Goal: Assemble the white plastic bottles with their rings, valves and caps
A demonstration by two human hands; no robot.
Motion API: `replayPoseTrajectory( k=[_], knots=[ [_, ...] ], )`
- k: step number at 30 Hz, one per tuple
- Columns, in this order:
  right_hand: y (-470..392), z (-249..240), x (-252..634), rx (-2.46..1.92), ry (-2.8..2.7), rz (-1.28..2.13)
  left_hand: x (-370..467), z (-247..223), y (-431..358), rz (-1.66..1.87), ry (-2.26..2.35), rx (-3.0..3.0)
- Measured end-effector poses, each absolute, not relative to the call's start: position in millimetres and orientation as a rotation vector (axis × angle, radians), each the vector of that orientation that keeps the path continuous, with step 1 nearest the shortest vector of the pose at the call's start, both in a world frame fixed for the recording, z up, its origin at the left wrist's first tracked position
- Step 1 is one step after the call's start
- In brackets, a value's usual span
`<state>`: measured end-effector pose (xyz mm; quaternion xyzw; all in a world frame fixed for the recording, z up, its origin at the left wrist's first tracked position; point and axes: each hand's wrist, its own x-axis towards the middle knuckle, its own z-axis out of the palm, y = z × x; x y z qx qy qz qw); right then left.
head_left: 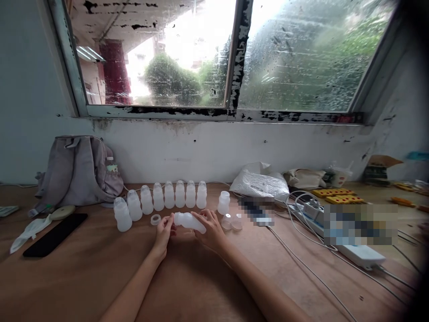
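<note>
A translucent white baby bottle lies nearly sideways between my two hands, just above the table. My right hand is wrapped round its body from the right. At the mouth end, the fingers of my left hand close on the neck; whether a small part is also between them is hidden. Left of that hand rests a translucent ring. Behind my hands, several bottles with clear caps stand in a curved row. An uncapped bottle stands to the right, with two clear caps in front of it.
On the left are a grey backpack, a black phone-like slab and a white crumpled piece. At right lie a silver bag, a power strip, loose cables and yellow blocks. A window is behind.
</note>
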<state>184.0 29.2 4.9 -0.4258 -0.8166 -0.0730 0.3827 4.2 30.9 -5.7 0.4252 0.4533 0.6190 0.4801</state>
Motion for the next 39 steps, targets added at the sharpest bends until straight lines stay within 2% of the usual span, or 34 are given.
replayPoseTrajectory(
  k=[6, 11, 16, 22, 25, 29, 39],
  knots=[
    [23, 11, 188, -1.05, -2.14, -0.223, 7, -2, 27, 1.465, 1.08, 1.022],
    [18, 11, 186, -0.987, -2.147, -0.078, 6, -1, 26, 1.44, 1.102, 0.981],
    [9, 14, 179, -0.937, -1.969, 0.386, 6, -3, 25, 1.43, 1.068, 0.902],
    [11, 9, 166, -1.167, -1.43, 1.192, 6, 0, 22, 1.458, 1.08, 0.954],
    [19, 5, 169, -1.21, -1.197, 1.421, 5, 4, 20, 1.466, 0.991, 1.015],
    [23, 5, 174, -1.161, -1.104, 1.412, 5, 6, 19, 1.429, 0.78, 0.943],
    [20, 13, 172, -1.162, -1.164, 1.372, 6, -2, 23, 1.487, 0.759, 0.807]
  ],
)
